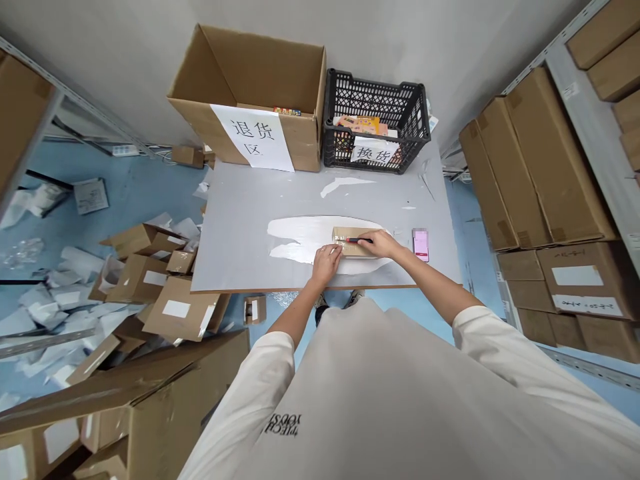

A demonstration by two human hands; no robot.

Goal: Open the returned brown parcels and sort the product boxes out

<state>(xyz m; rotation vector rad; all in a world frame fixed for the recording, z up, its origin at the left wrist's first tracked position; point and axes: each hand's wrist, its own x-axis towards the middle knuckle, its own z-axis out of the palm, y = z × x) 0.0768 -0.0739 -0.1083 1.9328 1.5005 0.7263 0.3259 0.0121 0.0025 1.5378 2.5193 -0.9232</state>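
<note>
A small flat cardboard box (367, 252) with clear tape at its left end lies on torn white paper (300, 233) near the table's front edge. My right hand (381, 243) is closed around a slim black tool with a red end, which looks like a box cutter (356, 240). Its tip points left and rests at the box's taped end. At the box's front left corner, my left hand (327, 261) grips the edge with bent fingers. The fingertips are small in view and partly hidden.
At the table's back stand a large open carton (305, 143) and a black plastic crate (337, 160) holding small packets. A phone (421, 245) lies right of my right hand. Opened boxes (180, 307) and paper litter the floor at left; shelved cartons (540, 160) line the right.
</note>
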